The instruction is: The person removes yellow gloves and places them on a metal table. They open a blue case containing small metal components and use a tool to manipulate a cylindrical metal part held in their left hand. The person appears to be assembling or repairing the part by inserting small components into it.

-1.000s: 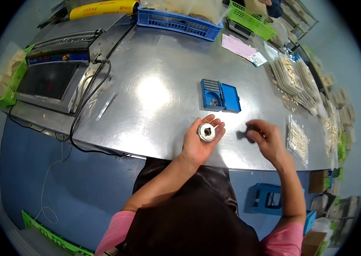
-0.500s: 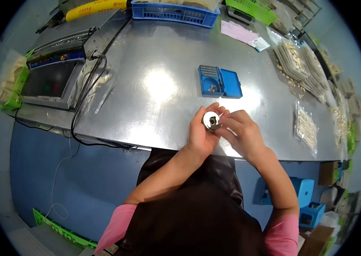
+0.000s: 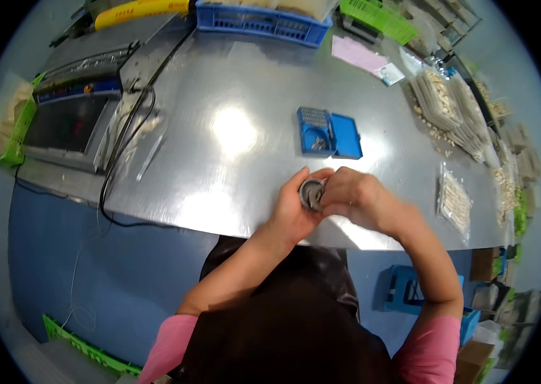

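Note:
My left hand (image 3: pixel 293 208) is closed around a small round metal part (image 3: pixel 310 194), held just above the near edge of the steel table. The part's face points up, with a dark hollow in its middle. Curled over its right side is my right hand (image 3: pixel 363 197), its fingertips pinched together at the rim. Whether they hold something small there I cannot make out. Just beyond my hands lies an open blue case (image 3: pixel 347 136), with rows of small metal pieces on one side and a few loose ones in a round compartment.
The steel table (image 3: pixel 219 185) carries a machine with a dark plate (image 3: pixel 69 121) and a black cable (image 3: pixel 113 166) at left. A blue crate (image 3: pixel 261 24) stands at the back. Bagged pale sticks (image 3: pixel 454 197) and stacked trays (image 3: pixel 435 99) lie to the right. A blue stool (image 3: pixel 405 288) stands below.
My right fingers have moved in over the round metal part. Its upper face looked bright and broad before, and now shows a dark hollow with a thin rim. The view has shifted slightly.

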The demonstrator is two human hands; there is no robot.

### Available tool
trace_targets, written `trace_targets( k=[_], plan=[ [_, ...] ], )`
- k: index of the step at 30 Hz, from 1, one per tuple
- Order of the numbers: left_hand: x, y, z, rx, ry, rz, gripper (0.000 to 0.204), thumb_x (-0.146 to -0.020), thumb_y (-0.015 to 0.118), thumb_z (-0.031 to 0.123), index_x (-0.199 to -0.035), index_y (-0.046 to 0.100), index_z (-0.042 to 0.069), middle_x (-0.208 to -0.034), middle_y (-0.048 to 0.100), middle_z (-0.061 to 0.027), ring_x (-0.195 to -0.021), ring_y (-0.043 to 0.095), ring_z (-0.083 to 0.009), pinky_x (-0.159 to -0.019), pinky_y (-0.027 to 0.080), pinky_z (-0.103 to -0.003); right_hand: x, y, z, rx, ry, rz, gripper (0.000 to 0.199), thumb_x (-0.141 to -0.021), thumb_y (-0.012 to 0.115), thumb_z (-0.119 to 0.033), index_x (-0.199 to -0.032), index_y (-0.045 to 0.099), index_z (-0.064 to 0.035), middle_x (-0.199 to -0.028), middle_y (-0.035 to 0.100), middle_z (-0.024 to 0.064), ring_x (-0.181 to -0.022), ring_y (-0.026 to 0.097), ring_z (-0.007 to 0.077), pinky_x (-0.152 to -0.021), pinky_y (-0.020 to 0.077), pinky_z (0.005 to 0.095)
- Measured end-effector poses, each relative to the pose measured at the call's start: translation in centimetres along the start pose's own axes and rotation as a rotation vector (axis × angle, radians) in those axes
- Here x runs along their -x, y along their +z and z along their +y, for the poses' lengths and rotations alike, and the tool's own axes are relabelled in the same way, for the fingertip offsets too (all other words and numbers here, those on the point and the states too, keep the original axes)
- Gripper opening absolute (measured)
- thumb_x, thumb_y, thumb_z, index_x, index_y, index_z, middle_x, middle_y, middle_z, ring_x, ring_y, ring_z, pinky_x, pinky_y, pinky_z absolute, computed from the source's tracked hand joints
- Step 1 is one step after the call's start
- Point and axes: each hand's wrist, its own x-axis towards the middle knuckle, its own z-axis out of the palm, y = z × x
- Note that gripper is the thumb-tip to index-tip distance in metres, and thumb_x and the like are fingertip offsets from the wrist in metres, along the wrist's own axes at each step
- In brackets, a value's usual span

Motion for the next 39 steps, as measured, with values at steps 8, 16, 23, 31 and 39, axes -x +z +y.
trace_targets(
  k=[8, 16, 23, 31, 39],
  plan=[
    [-0.1, -1.1, 0.6, 0.046, 0.082, 0.067, 0.041, -0.101, 0.031, 0.030, -0.114, 0.052, -0.002, -0.111, 0.058, -0.0186, -0.118, 0.051, -0.0357, -0.100, 0.045, -0.047, 6.0, -1.9, 8.4, 0.087, 0.613, 0.523, 0.010, -0.076, 0.072, -0.011, -0.081, 0.068, -0.0032, -0.080, 0.062, 0.0100, -0.074, 0.058, 0.0249, -0.065, 0.0462, 0.0352],
    [-0.2, -0.3, 1.1, 0.075, 0.082, 0.127, 0.039, -0.101, 0.034, 0.032, -0.112, 0.054, 0.000, -0.110, 0.059, -0.0184, -0.117, 0.051, -0.0353, -0.100, 0.045, -0.049, 6.9, 0.4, 17.8, 0.456, 0.576, 0.553, 0.011, -0.074, 0.071, -0.015, -0.080, 0.070, -0.0060, -0.080, 0.062, 0.0088, -0.078, 0.060, 0.0278, -0.068, 0.0490, 0.0382],
    [0.8, -0.3, 1.5, 0.138, 0.073, 0.158, 0.041, -0.101, 0.034, 0.032, -0.112, 0.056, -0.001, -0.110, 0.059, -0.0188, -0.115, 0.053, -0.0348, -0.101, 0.044, -0.047, 6.4, 0.4, 18.0, 0.324, 0.713, 0.324, 0.017, -0.080, 0.066, -0.018, -0.085, 0.071, -0.0026, -0.082, 0.060, 0.0151, -0.081, 0.059, 0.0321, -0.073, 0.0472, 0.0391],
    [9.3, -0.7, 4.9, 0.120, 0.207, 0.106, 0.042, -0.100, 0.036, 0.035, -0.113, 0.056, 0.000, -0.108, 0.061, -0.0158, -0.114, 0.055, -0.0330, -0.102, 0.043, -0.047, -7.2, 0.7, 3.3, 0.221, 0.188, 0.487, 0.015, -0.081, 0.067, -0.007, -0.094, 0.067, -0.0009, -0.080, 0.064, 0.0136, -0.066, 0.062, 0.0264, -0.057, 0.0488, 0.0330],
    [19.4, -4.1, 9.7, 0.220, 0.651, 0.042, 0.043, -0.098, 0.037, 0.034, -0.120, 0.052, -0.001, -0.115, 0.058, -0.0181, -0.119, 0.049, -0.0368, -0.104, 0.038, -0.048, -26.9, 12.4, -8.4, 0.326, 0.385, 0.045, 0.053, -0.092, 0.046, -0.046, -0.083, 0.068, 0.0014, -0.087, 0.067, 0.0219, -0.081, 0.064, 0.0397, -0.071, 0.0508, 0.0455]
  ],
)
